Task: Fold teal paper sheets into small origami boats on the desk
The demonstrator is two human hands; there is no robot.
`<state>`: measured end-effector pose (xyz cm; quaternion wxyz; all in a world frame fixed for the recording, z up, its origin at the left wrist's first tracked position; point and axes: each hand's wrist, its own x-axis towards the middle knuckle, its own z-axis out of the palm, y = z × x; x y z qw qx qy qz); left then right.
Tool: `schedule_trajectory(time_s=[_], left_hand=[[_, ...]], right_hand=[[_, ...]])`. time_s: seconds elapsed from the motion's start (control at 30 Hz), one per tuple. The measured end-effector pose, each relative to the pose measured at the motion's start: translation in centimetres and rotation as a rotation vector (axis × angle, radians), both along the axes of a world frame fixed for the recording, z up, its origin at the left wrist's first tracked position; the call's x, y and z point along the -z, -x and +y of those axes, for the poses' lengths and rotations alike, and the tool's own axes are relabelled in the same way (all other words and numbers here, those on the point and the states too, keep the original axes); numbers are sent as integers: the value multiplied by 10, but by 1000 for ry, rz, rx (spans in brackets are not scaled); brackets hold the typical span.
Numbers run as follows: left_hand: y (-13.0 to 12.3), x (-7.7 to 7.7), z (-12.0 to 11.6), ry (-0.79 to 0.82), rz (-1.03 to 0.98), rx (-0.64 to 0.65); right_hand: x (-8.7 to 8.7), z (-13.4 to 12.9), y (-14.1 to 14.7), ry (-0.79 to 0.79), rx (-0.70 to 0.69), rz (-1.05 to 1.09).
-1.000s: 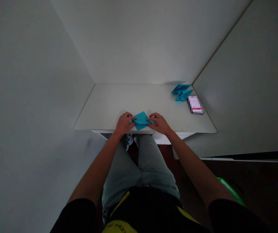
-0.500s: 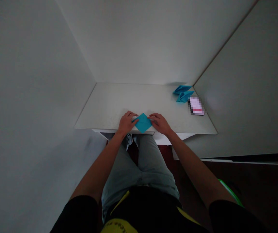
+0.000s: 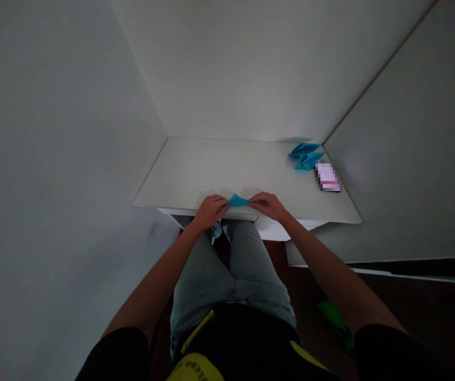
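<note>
A small piece of folded blue paper (image 3: 237, 200) is held over the front edge of the white table, its upper part showing as a low peak. My left hand (image 3: 211, 209) pinches its left corner between thumb and fingers. On the other side, my right hand (image 3: 267, 204) grips the right corner the same way. The fingertips cover both ends of the paper, so its exact folds there are hidden.
Two folded blue paper boats (image 3: 309, 160) rest at the table's back right. Beside them lies a phone (image 3: 328, 177) with a blurred screen. Walls close in the white table (image 3: 211, 164) at the back and both sides. Something green (image 3: 336, 323) is on the dark floor.
The blue paper was a spread diamond and now looks like a low, narrow peak. Both hands have closed onto its side corners. The whole view has shifted slightly.
</note>
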<state>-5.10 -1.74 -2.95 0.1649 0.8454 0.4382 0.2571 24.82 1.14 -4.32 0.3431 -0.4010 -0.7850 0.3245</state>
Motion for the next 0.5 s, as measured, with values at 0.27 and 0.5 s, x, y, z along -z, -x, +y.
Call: schedule_trajectory(time_s=[0.27, 0.5], left_hand=[[-58, -26, 52, 220, -527, -59], [-63, 5, 63, 475, -701, 49]], right_hand=[[4, 10, -6, 164, 299, 483], [5, 16, -11, 153, 349, 517]])
